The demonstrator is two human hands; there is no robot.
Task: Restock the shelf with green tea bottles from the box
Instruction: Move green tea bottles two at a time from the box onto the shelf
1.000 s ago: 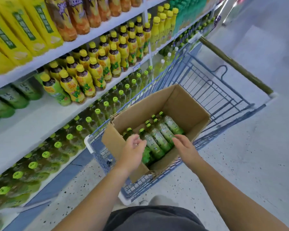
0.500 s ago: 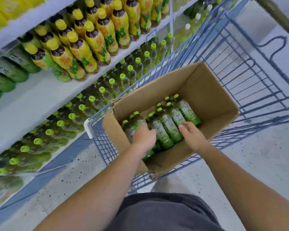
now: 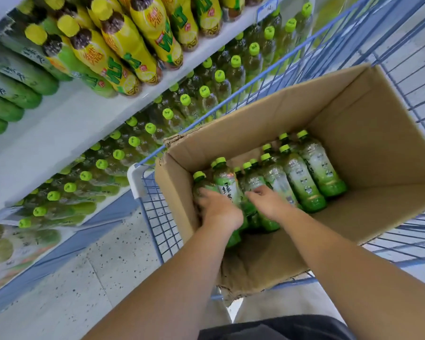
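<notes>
Green tea bottles (image 3: pixel 312 173) lie in the box (image 3: pixel 353 106). Left hand (image 3: pixel 219 209) curls round one by the wall; right hand (image 3: pixel 268 202) rests on another, closure unclear to us. We judge them full, heavyish, slick: grasp at mid-body

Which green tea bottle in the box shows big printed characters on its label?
The bottle between the left hand and right hand. Its white label shows large dark characters; the others show clear sides or small print.
</notes>
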